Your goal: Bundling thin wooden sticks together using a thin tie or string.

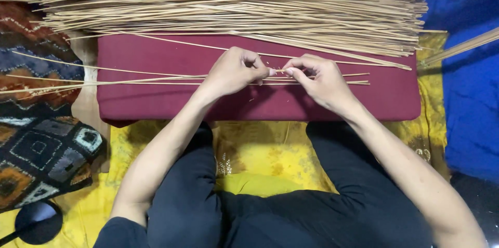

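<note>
My left hand (235, 71) and my right hand (318, 79) meet over a maroon padded board (156, 100), fingertips almost touching. Both pinch the same few thin tan sticks (130, 81), which lie flat across the board and stretch from the far left to just past my right hand. A big pile of long tan sticks (234, 4) lies along the board's far edge.
My crossed legs in dark trousers (208, 201) rest on a yellow cloth (260, 159) in front of the board. A patterned cushion (41, 154) and a round black object (37, 222) sit at the left. Blue cloth (468, 87) covers the right, with more sticks (462, 45) on it.
</note>
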